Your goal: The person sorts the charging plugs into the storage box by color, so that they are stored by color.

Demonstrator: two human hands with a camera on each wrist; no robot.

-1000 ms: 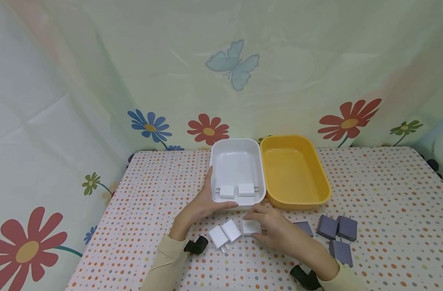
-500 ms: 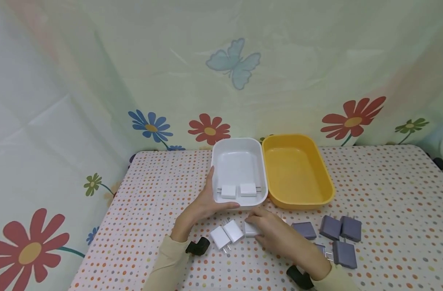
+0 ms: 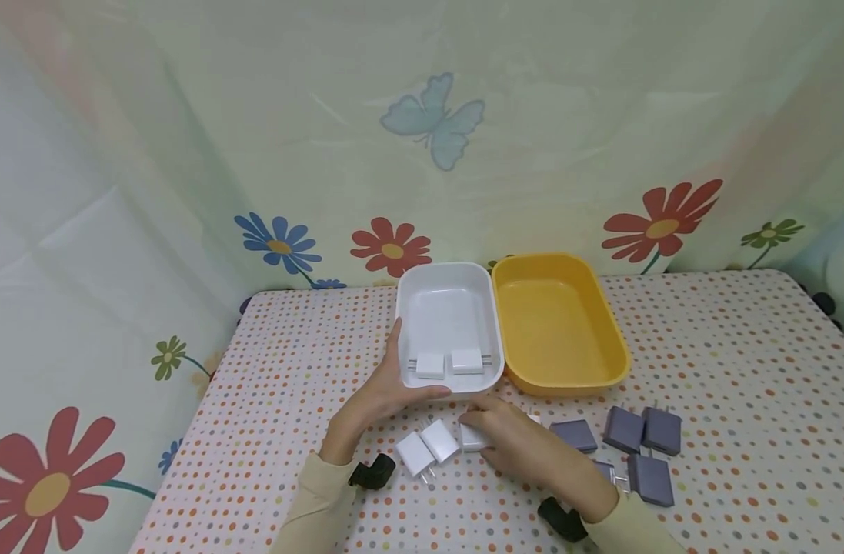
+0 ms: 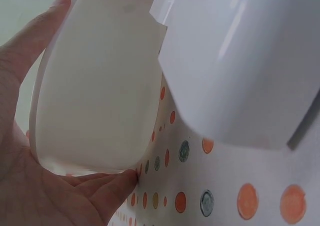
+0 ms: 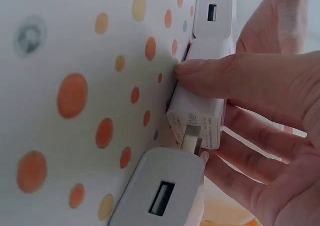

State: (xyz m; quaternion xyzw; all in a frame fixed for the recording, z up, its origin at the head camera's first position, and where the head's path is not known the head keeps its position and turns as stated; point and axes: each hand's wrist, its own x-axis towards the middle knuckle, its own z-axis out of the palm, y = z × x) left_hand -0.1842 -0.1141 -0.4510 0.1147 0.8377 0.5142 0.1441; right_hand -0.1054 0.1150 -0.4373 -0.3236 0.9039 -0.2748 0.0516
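My left hand (image 3: 383, 388) lies around the near left corner of a white tray (image 3: 442, 312), fingers stretched along its side, thumb along its front; the left wrist view shows the tray's outer wall (image 4: 100, 85). Two white USB chargers (image 3: 430, 365) lie inside. In front of the tray, my right hand (image 3: 515, 435) pinches a white charger (image 5: 197, 100) at the tabletop, thumb on one face and fingers behind. Its metal prong points at another white charger (image 5: 160, 191). Further white chargers (image 3: 415, 454) lie to the left, and one (image 3: 535, 418) is mostly hidden behind the right hand.
A yellow tray (image 3: 560, 331) stands against the white one's right side. Several dark purple-grey chargers (image 3: 624, 429) lie on the dotted tablecloth (image 3: 311, 362) at right, one (image 3: 605, 469) partly under the right forearm. A flowered curtain hangs behind the table.
My right hand has shifted slightly and covers more of the white charger; its forearm moved left, uncovering a dark charger and a bit of a white one. My left hand stays at the tray.
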